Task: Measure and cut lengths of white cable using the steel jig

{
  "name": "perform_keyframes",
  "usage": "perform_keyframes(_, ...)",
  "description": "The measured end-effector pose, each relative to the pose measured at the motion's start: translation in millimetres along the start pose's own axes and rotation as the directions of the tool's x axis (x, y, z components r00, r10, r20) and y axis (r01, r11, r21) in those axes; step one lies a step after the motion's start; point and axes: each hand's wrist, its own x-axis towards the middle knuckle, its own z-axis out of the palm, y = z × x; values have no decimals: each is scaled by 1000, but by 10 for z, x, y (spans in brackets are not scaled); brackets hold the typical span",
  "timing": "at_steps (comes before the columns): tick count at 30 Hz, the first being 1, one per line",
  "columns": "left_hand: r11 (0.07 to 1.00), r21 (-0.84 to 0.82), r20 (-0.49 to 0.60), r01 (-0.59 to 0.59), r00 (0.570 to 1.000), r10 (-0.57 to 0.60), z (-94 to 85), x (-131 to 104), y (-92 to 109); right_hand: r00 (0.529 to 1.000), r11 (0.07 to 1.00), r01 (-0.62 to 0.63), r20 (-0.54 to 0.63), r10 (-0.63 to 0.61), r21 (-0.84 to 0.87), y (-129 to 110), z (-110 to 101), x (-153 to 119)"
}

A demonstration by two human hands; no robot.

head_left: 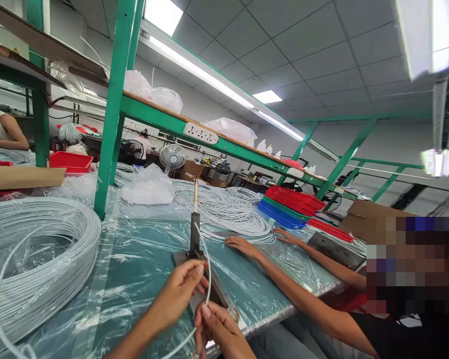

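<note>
A white cable [208, 264] runs from the upright metal post of a bench fixture [195, 234] down to my hands. My right hand [222, 329] pinches the cable near the bottom centre, and the cable's lower part trails off to the lower left. Just above and to the left is my left hand [183, 289], its thumb and fingers curled together beside the cable; whether they grip anything is hidden. The fixture's base lies partly behind both hands.
A big cable coil [75, 264] lies at the left, another coil [232, 212] behind the fixture. At the right, a co-worker's hands [243, 245] rest on the plastic-covered table [134, 279]. Red trays [294, 199] and a green frame post [110, 114] stand beyond.
</note>
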Motion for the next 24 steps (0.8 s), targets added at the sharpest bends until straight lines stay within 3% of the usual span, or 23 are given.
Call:
perform_keyframes(3,976,216,133,15,990,-45,-154,-123,-93,999,1000,25,-31,-25,7,22,-125,-60)
perform_keyframes(6,944,325,218,53,967,-130,-269,-222,-214,998,1000,31,-47,-31,-3,56,-204,-107)
perform_keyframes(13,915,366,180,168,952,-246,-378,-325,-379,991,999,6,-132,-12,-44,17,-191,-207)
perform_keyframes(18,900,408,227,155,937,-264,-438,-405,-291,975,999,27,-218,-33,-32,-44,-315,-224)
perform_keyframes(24,830,525,285,190,880,-381,-514,-517,-35,895,995,92,-434,-100,-38,-210,-683,-255)
